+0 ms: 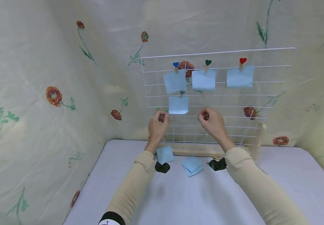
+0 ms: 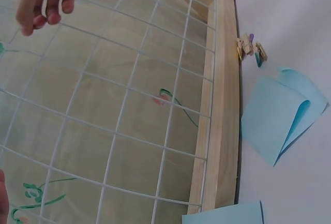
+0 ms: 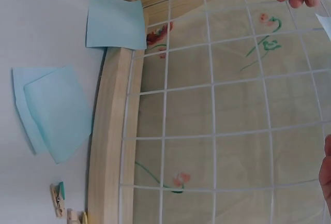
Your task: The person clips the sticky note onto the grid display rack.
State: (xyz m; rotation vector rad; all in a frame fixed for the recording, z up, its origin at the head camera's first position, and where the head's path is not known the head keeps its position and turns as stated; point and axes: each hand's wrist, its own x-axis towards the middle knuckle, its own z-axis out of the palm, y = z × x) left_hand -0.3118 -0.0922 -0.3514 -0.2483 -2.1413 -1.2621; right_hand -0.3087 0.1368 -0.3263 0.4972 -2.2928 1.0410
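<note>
Both hands are in front of a white wire grid (image 1: 218,50). My left hand (image 1: 158,125) is raised left of the lowest blue paper note (image 1: 178,105); my right hand (image 1: 212,122) is to the right of it. The fingers of both hands are loosely curled, with nothing visible in them. Three more blue notes hang in an upper row, held by clothespins topped with a blue heart (image 1: 176,64), a green heart (image 1: 208,62) and a red heart (image 1: 243,61). The lowest note's clothespin has a green heart (image 1: 182,92).
A wooden base (image 2: 225,105) holds the grid upright. One loose blue note (image 3: 116,22) leans against it; overlapping blue notes (image 3: 57,110) lie on the white table (image 1: 184,200). Small clothespins (image 2: 253,47) lie beside the base. Flower-printed fabric (image 1: 117,40) surrounds the table.
</note>
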